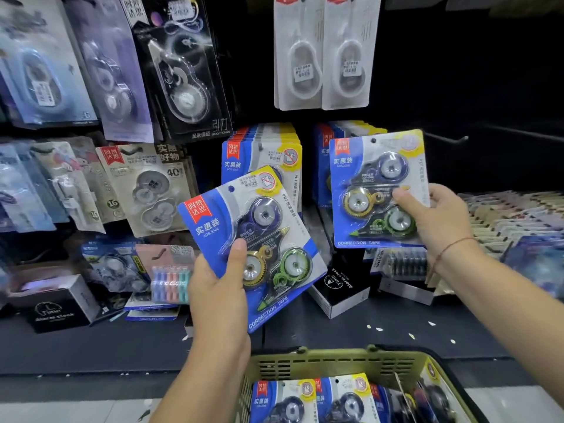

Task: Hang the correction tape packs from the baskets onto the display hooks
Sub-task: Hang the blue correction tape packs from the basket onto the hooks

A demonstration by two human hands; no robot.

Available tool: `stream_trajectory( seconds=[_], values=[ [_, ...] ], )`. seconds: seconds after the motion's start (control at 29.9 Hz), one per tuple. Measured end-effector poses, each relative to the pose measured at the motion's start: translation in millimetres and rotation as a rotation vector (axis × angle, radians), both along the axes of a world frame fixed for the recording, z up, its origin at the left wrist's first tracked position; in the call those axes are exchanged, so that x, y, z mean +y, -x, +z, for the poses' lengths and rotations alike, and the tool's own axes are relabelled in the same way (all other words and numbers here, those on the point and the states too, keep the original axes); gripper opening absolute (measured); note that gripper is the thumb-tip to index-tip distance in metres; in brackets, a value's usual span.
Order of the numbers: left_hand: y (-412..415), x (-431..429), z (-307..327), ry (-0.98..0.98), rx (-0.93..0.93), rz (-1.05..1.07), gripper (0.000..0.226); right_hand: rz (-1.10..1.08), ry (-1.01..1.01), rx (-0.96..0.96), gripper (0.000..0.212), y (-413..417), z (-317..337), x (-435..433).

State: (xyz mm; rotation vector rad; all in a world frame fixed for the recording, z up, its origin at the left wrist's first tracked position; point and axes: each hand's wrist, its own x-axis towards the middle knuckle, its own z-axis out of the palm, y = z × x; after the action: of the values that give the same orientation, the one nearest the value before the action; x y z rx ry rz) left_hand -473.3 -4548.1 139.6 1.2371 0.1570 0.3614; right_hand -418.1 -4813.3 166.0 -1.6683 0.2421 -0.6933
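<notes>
Left pack [259,239]: glossy blue card, clear blister, tilted; left hand [218,288] pinches its lower edge, thumb on front. Right pack [375,190]: upright; right hand [439,218] grips its side, thumb on blister. Basket [335,364]: olive slotted plastic, holding packs.

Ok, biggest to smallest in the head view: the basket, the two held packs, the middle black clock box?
1. basket, though partly cut off.
2. left-hand pack and right-hand pack: same kind, left nearer, so tied.
3. middle black clock box.
</notes>
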Motion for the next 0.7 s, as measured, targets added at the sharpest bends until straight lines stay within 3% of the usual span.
stream_trajectory(
  seconds=[0.27, 0.5, 0.7],
  values=[
    [-1.9, -0.4, -2.6, 0.026, 0.010, 0.003, 0.015, -0.067, 0.054, 0.031, 0.012, -10.1, -5.3, -3.1],
    [-5.9, -2.1, -3.6, 0.039, 0.013, -0.002, 0.015, -0.080, 0.084, 0.153, 0.031, -63.6, -5.8, -1.9],
    [-9.8, -1.9, -6.1, 0.056, 0.024, -0.011, 0.016, -0.123, 0.196, 0.381, 0.051, -118.5, 1.3, -6.0]
  ],
)
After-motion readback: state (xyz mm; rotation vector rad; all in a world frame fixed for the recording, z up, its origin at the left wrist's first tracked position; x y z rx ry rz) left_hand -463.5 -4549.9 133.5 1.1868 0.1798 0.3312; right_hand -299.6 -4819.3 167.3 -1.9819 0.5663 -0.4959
